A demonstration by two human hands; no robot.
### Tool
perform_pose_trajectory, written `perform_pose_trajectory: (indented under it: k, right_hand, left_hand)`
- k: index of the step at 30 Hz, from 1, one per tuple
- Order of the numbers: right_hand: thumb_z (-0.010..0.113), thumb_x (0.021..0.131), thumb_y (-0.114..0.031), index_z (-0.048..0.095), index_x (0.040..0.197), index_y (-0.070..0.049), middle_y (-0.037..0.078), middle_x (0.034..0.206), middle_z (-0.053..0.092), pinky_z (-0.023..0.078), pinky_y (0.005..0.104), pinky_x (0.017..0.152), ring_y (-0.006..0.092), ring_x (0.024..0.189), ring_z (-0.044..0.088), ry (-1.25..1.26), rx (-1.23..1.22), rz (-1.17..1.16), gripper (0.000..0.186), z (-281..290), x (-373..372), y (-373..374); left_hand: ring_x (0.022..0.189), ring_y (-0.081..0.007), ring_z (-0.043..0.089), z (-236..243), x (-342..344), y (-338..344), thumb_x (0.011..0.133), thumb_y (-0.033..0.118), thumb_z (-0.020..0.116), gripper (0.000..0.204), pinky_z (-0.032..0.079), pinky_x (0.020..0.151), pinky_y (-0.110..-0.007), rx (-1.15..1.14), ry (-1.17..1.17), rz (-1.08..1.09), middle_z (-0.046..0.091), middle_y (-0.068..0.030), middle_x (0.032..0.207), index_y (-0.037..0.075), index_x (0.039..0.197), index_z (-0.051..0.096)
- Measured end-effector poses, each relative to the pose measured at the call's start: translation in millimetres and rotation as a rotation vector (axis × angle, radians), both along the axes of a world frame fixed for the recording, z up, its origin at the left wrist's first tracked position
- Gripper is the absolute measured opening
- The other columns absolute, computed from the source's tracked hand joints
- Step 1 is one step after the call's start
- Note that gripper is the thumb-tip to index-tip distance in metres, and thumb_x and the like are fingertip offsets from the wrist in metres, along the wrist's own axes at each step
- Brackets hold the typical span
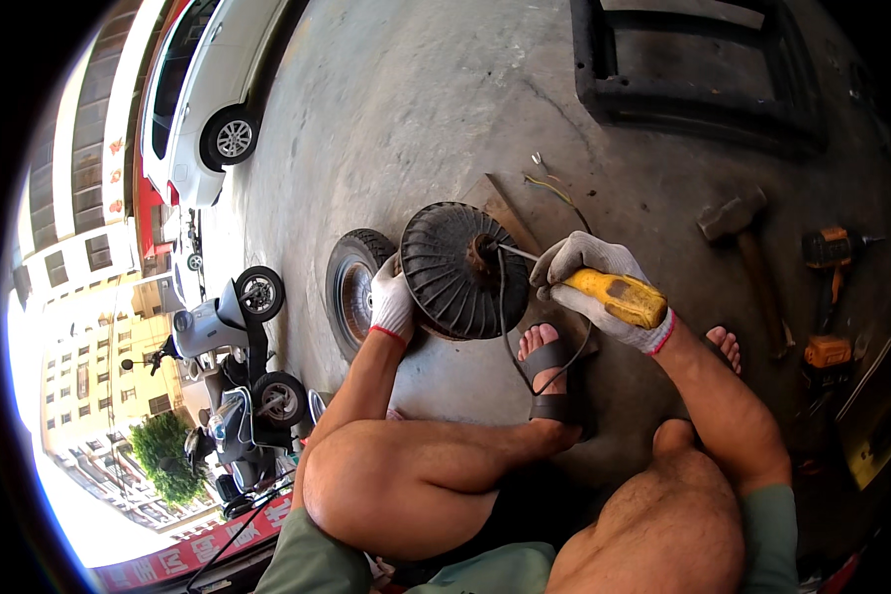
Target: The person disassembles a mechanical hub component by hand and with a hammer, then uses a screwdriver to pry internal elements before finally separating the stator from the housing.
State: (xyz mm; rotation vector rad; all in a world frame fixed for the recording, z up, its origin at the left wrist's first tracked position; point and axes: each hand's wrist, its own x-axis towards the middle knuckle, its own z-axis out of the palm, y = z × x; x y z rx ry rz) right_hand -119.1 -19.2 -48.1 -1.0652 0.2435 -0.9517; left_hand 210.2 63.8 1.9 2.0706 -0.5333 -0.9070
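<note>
Grey concrete floor (416, 79), white car (208, 79) beyond
Beside a tyred wheel (346, 295), gloved left hand (393, 303) grips a round, ribbed, rusty-centred black hub (445, 292); gloved right hand (604, 256) clasps a yellow-handled screwdriver (619, 295).

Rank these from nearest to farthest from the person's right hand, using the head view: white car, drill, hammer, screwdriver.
1. Screwdriver: held in the right hand.
2. Hammer: on the floor, to the hand's right.
3. Drill: farther right, past the hammer.
4. White car: far off, upper left.
</note>
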Motion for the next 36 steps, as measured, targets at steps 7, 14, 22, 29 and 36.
perform_pose_trajectory:
  k: [7,14,22,29,36]
  right_hand:
    - [0.075,0.082,0.011,0.061,0.094,-0.003,0.008,0.095,0.066,0.055,0.0296,0.079,0.0197,0.088,0.067,0.051,-0.273,-0.076,0.024,5,8,3]
    - [0.068,0.079,0.002,0.059,0.086,-0.005,0.012,0.093,0.065,0.054,0.0351,0.075,0.0272,0.086,0.065,0.28,-0.398,-0.532,0.013,-3,0,-11]
    - [0.058,0.096,0.007,0.054,0.111,-0.006,0.012,0.101,0.07,0.063,0.0414,0.081,0.0228,0.082,0.071,-0.258,0.835,-0.258,0.02,-15,-8,12]
    - [0.061,0.097,0.004,0.057,0.112,-0.006,0.011,0.096,0.07,0.063,0.0399,0.078,0.0214,0.082,0.071,-0.305,0.889,-0.236,0.018,-10,4,12]
    - [0.071,0.096,-0.011,0.066,0.11,-0.002,0.008,0.087,0.068,0.055,0.036,0.068,0.0206,0.077,0.071,0.458,0.418,-0.303,0.017,-5,-5,-8]
  left_hand:
    - [0.098,-0.021,0.072,0,0,1,0.1,0.012,0.065,0.033,0.058,0.088,-0.033,-0.007,0.003,0.035,0.073,-0.014,0.114,-0.007,0.127,0.064]
    - [0.101,-0.0132,0.068,4,-11,-4,0.095,0.005,0.072,0.04,0.055,0.091,-0.028,0.006,-0.154,-0.121,0.075,-0.007,0.114,-0.006,0.133,0.063]
    - [0.105,-0.0167,0.068,6,-2,-8,0.095,0.012,0.074,0.043,0.053,0.095,-0.03,0.059,-0.099,-0.059,0.073,-0.0097,0.12,-0.004,0.133,0.063]
    - [0.103,-0.0198,0.07,-2,12,6,0.101,0.009,0.063,0.031,0.056,0.094,-0.034,0.007,-0.08,-0.138,0.073,-0.0116,0.119,-0.003,0.129,0.065]
    - [0.105,-0.0195,0.07,-2,19,17,0.101,0.006,0.061,0.03,0.056,0.095,-0.034,-0.065,0.099,-0.036,0.073,-0.0114,0.12,-0.003,0.13,0.064]
